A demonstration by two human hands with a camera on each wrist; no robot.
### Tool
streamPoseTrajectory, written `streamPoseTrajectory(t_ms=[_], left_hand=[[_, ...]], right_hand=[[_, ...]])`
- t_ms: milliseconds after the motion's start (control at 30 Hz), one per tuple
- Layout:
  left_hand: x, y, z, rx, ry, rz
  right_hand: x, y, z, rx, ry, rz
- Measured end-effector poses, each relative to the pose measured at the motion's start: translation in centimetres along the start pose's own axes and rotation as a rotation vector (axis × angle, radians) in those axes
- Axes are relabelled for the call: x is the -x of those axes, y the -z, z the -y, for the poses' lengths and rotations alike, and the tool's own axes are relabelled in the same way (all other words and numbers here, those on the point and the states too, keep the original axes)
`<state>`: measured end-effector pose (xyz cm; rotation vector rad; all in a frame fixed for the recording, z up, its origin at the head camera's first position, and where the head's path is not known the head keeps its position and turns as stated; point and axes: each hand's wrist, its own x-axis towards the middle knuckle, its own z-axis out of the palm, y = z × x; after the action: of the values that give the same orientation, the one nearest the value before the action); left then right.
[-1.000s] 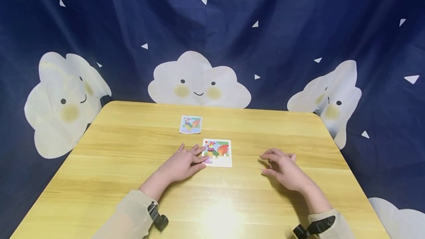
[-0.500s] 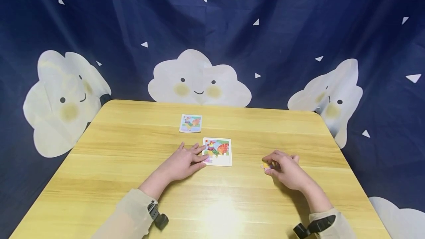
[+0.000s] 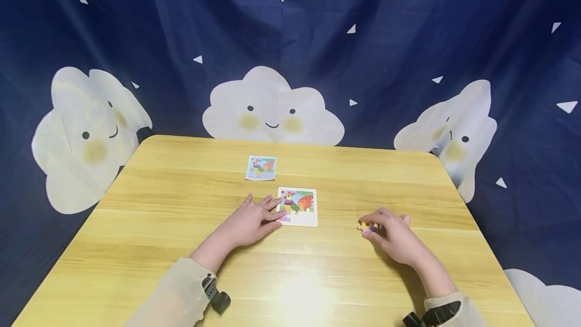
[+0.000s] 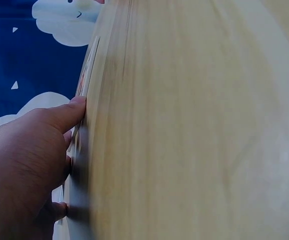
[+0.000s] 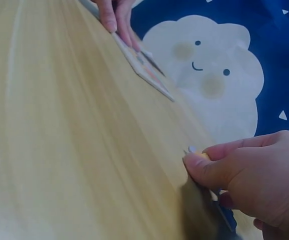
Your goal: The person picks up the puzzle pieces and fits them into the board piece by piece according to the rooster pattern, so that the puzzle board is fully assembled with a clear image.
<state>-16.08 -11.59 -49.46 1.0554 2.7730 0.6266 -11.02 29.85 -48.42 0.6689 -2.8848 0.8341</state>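
A rooster jigsaw puzzle [image 3: 300,202] in a white tray lies at mid-table; white base shows at its lower right. My left hand [image 3: 247,223] rests beside it, fingers spread and the fingertips on the tray's left edge. In the left wrist view, the thumb [image 4: 72,114] presses at that edge. To the right, my right hand [image 3: 392,235] pinches a yellow and purple puzzle piece [image 3: 366,226] between thumb and fingers, low over the table. A pale knob of the puzzle piece [image 5: 192,149] pokes out past the thumb in the right wrist view; the fingers hide much of it.
Behind the puzzle, a small picture card [image 3: 261,168] with the same rooster lies on the wooden table [image 3: 181,180]. A dark blue flat thing [image 5: 228,218] shows under my right hand in the right wrist view. A navy curtain [image 3: 363,64] with clouds hangs behind the table.
The puzzle piece has come into view between my right thumb and fingers, which have drifted slightly right. My left hand stays on the tray's edge.
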Motion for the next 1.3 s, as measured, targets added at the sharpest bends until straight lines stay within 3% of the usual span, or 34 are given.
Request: streamPoseTrajectory(t_ms=[600,867,1300], left_hand=[[0.0,-0.2,0.1,-0.013,0.004,-0.004],[0.0,-0.1,-0.1,-0.011,0.006,-0.002],[0.1,0.0,-0.3,0.006,0.002,-0.010]], right_hand=[[0.3,-0.4,0.1,0.082,0.038,0.030],[-0.1,-0.5,0.5,0.057,0.068,0.007],[-2.0,-1.3,2.8,0.021,0.083,0.042]])
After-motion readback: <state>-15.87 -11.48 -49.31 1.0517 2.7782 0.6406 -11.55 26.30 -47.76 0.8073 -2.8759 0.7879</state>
